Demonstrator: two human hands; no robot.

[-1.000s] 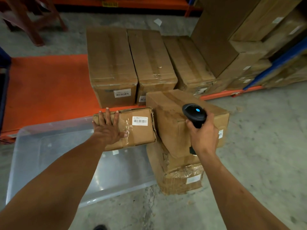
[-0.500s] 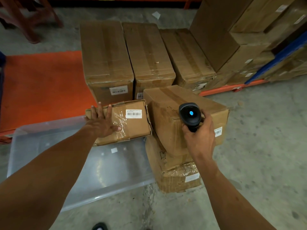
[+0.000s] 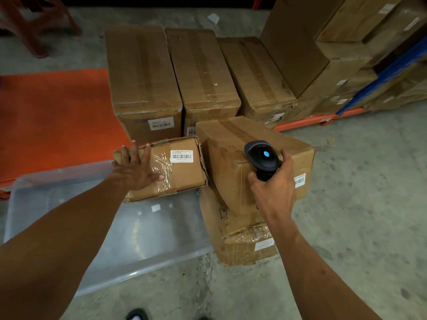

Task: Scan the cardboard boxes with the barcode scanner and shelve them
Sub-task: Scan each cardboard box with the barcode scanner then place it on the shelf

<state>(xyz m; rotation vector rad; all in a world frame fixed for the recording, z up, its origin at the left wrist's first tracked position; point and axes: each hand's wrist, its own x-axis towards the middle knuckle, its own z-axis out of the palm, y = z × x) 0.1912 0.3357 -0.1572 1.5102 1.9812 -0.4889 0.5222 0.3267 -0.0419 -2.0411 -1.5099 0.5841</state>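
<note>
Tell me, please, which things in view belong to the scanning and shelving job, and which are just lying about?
In the job: barcode scanner held by the right hand; small box under the left hand; stacked boxes; shelved boxes.

Lying about: clear plastic bin; paper scrap; red stool.

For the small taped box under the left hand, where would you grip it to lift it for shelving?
Probably by its two short ends, coming from above. The small taped box lies flat over the clear plastic bin, its right end close against the larger box, so shift it left first. The left hand rests open near its free left end.
</note>
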